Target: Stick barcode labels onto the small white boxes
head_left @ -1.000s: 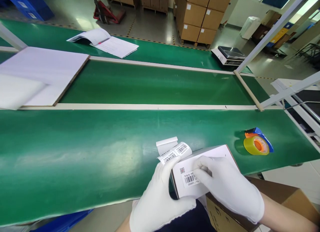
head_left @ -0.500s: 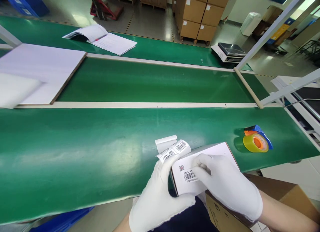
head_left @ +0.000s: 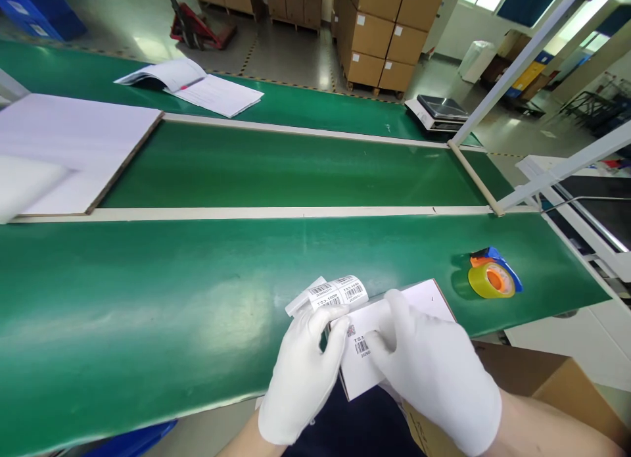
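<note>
Both my hands wear white gloves. A white box (head_left: 362, 371) sits tilted at the near belt edge, with a QR code and a barcode label (head_left: 361, 345) on its upper face. My right hand (head_left: 419, 358) grips the box, its thumb on the label and partly covering it. Beside the box's left end lies a roll of barcode labels (head_left: 352, 289) marked TS3-1000, its loose strip turned to the left. My left hand (head_left: 305, 365) has thumb and finger closed together at the roll's near edge, close to the box corner. The lower fingers of both hands are hidden.
A yellow tape roll in a blue dispenser (head_left: 493, 276) stands to the right on the green belt (head_left: 172, 299). An open cardboard carton (head_left: 522, 371) is below right. Farther off are a white board (head_left: 83, 131), an open booklet (head_left: 211, 92) and a scale (head_left: 438, 112).
My left hand's thumb and finger have come together near the labels. The loose label strip has swung to the left. My right hand has shifted left over the label, covering more of it.
</note>
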A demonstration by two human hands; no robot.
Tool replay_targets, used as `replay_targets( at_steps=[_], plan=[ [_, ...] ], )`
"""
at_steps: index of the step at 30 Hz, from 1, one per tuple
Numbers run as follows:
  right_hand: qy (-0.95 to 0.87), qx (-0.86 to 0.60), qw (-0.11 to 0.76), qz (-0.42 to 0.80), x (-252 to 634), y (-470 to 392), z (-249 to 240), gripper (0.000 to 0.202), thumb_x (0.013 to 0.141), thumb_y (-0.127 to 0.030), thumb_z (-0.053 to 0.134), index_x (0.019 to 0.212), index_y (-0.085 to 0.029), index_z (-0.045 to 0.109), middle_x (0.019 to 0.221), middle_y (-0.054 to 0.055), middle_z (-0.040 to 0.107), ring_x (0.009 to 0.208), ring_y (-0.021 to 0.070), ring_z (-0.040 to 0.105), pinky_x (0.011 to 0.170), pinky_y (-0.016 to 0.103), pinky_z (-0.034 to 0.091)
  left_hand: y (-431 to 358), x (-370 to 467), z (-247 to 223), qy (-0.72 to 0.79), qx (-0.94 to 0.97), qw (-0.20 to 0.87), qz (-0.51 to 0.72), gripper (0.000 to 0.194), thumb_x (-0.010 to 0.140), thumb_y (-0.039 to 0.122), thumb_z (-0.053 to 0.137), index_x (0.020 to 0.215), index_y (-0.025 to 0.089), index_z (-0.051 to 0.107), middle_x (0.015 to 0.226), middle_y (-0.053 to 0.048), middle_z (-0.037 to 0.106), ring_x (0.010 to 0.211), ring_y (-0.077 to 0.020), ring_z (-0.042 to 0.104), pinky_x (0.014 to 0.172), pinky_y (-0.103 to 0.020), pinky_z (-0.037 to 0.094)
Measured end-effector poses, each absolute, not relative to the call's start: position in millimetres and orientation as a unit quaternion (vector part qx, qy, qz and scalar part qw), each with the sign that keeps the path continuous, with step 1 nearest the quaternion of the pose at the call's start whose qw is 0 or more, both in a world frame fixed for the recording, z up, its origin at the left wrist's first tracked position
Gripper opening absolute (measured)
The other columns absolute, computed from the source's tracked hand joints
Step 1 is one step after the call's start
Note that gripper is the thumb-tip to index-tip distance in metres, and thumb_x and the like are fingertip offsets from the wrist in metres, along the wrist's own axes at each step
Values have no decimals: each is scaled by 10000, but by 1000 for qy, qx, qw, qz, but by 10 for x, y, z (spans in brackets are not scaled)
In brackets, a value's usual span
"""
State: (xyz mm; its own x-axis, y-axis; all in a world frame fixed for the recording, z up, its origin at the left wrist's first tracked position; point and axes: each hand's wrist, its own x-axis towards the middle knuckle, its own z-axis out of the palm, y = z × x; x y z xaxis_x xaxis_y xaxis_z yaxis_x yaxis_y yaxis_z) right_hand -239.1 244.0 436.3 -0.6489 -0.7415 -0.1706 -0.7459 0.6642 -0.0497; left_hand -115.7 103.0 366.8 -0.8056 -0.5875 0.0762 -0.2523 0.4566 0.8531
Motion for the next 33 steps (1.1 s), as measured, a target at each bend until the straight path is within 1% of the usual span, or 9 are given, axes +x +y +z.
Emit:
replay_targets(
  at_steps=[2,4,7,12,18,22,26,30,33],
  plan=[
    [901,-431,49,8,-2320,2471,4345,415,876,-516,657,1129,-190,618,831,107,674,665,268,598,569,379,409,1017,-1146,3636,-834,237,192,-460,255,1041,345,480,1075,259,718,1147,-27,758,1112,-227,691,990,-410,549],
    [845,-532,43,-35,-2250,2501,4281,588,803,-570,750,1232,-189,623,1160,170,685,999,386,633,822,499,521,1009,-1134,3597,-834,225,196,-464,298,1060,345,442,1101,250,721,1164,-38,756,1119,-221,692,999,-399,549],
    [758,-646,36,-85,-2172,2568,4117,902,756,-684,779,1444,-155,535,1492,189,528,1340,480,445,1143,672,345,1009,-1120,3545,-837,227,200,-455,334,1067,355,421,1107,234,730,1147,-57,760,1092,-228,700,984,-407,559],
    [832,-549,18,-84,-2069,2675,3943,999,698,-733,817,1434,-104,570,1543,258,456,1421,563,317,1158,771,234,1024,-1108,3516,-839,236,198,-449,335,1069,375,424,1137,247,726,1173,-47,754,1116,-238,690,1029,-437,541],
    [790,-600,2,-122,-2017,2654,3838,1029,721,-821,732,1492,-171,529,1575,208,441,1436,543,315,1147,761,261,1026,-1126,3492,-839,233,188,-455,343,1082,365,393,1147,252,710,1182,-35,747,1132,-231,679,1020,-434,534],
    [853,-509,-54,-97,-2334,2873,3844,971,782,-768,718,1455,-93,531,1556,278,423,1451,561,285,1144,778,250,1006,-1146,3481,-836,226,192,-462,368,1079,395,385,1166,263,717,1186,-36,749,1125,-237,680,1021,-443,533],
    [879,-454,-129,-69,-2549,3162,3922,1043,857,-685,700,1592,-63,300,1630,273,310,1506,548,194,1168,761,252,997,-1178,3503,-827,240,194,-470,389,1067,428,393,1101,250,738,1172,-56,754,1111,-257,691,981,-439,553],
    [828,-546,-83,-91,-2525,3093,4060,864,934,-497,661,1575,-48,294,1624,258,326,1541,443,206,1220,652,295,986,-1214,3523,-826,225,208,-473,405,1063,444,399,1094,242,747,1179,-57,759,1111,-259,703,994,-430,565],
    [778,-623,-28,-74,-2510,2775,4170,811,865,-410,706,1532,-70,391,1621,228,351,1522,439,227,1246,635,249,962,-1188,3497,-830,215,197,-475,413,1055,460,422,1147,222,746,1247,-58,746,1148,-266,699,1054,-429,555]
  ],
)
